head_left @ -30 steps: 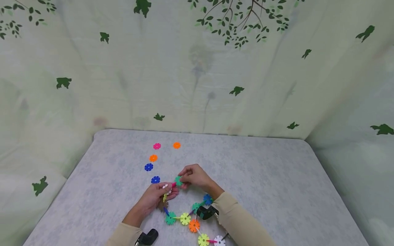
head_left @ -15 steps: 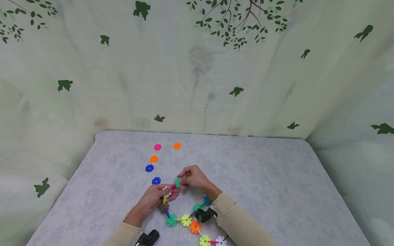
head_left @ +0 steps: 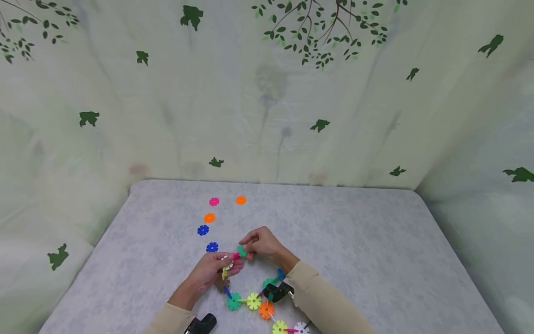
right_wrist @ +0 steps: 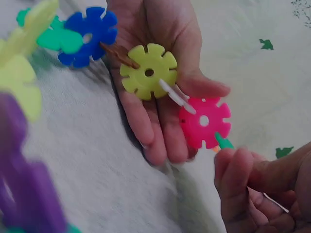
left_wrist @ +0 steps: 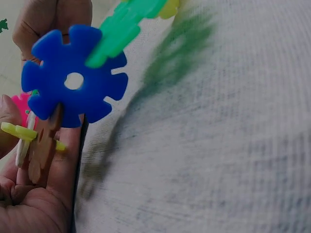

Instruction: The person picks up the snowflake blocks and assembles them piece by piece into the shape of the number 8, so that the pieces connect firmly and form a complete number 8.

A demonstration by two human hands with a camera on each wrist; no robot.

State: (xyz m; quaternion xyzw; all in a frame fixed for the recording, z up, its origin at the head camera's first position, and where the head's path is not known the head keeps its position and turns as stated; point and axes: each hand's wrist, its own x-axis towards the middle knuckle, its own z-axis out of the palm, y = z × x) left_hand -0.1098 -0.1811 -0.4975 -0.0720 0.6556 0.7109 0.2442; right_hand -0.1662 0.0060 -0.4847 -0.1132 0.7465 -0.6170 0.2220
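Note:
A chain of slotted plastic snowflake discs runs between my hands and the table. My left hand, palm up, pinches the pink disc between thumb and fingers. My right hand pinches a green disc whose edge sits at a slot of the pink one; its fingertips hide most of it in the right wrist view. From the pink disc the chain passes through a white disc, a yellow disc, a brown disc and a blue disc over my left palm.
More of the chain lies nearer me, with a green disc, a yellow disc and an orange disc, partly under my right sleeve. Loose blue, orange and pink discs lie farther back on the grey table.
The whole scene has shifted slightly down in the head view. Both hands keep their hold on the pink and green discs, with barely any movement between them.

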